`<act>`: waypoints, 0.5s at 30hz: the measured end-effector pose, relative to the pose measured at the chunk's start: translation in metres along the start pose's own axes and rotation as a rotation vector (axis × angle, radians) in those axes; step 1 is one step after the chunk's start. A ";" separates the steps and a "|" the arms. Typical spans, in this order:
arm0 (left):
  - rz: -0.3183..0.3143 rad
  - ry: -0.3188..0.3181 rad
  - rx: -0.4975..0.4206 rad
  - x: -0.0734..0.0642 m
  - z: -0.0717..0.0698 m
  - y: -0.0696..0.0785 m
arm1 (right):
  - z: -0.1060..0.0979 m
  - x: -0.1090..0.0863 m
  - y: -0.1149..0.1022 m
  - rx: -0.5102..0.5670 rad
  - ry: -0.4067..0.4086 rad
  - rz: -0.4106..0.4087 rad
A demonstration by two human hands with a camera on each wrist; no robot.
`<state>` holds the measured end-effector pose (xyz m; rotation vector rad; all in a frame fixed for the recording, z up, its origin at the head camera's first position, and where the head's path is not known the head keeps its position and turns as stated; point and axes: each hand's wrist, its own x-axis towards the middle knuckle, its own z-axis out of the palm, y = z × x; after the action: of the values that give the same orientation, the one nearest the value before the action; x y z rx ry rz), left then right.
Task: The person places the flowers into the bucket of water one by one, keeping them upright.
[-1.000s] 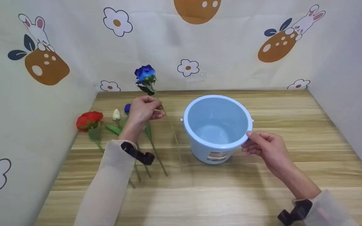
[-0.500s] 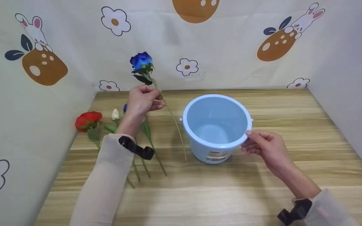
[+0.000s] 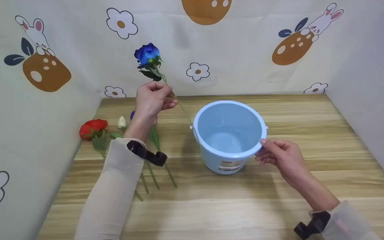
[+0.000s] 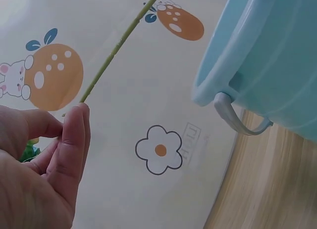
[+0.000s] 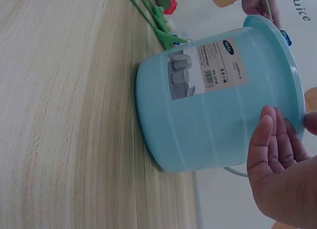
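My left hand (image 3: 152, 100) pinches the thin green stem (image 4: 116, 48) of a blue rose (image 3: 147, 55) between thumb and fingers. The bloom is raised above the hand against the back wall, and the stem slants down to the right, crossing the left edge of a light blue bucket (image 3: 225, 161) in the head view. The bucket stands upright on the table with its inside visible. At its right rim, my right hand (image 3: 283, 158) holds on, thumb on top and fingers against the outer wall. A label (image 5: 208, 68) shows on the bucket's side.
Left of the bucket lie a red flower (image 3: 93, 128), a white tulip-like bud (image 3: 122, 122) and other stems (image 3: 170, 173), partly under my left forearm. Patterned cloth walls (image 3: 245, 50) bound the wooden table (image 3: 245, 206) behind and on both sides.
My left hand has raised the blue rose, and the stem's lower part has come to overlap the bucket's left side. The right hand and bucket have hardly moved.
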<state>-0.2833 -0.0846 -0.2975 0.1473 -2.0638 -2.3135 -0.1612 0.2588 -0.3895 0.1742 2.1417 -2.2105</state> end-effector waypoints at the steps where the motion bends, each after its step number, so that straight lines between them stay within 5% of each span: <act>1: 0.006 0.001 -0.003 0.000 0.001 0.000 | 0.000 0.000 0.000 0.001 -0.001 0.000; 15: 0.034 0.025 -0.032 0.001 0.009 0.006 | 0.000 0.000 0.000 -0.001 0.015 0.012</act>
<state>-0.2851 -0.0764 -0.2910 0.1382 -2.0006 -2.3120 -0.1609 0.2587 -0.3894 0.2034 2.1440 -2.2084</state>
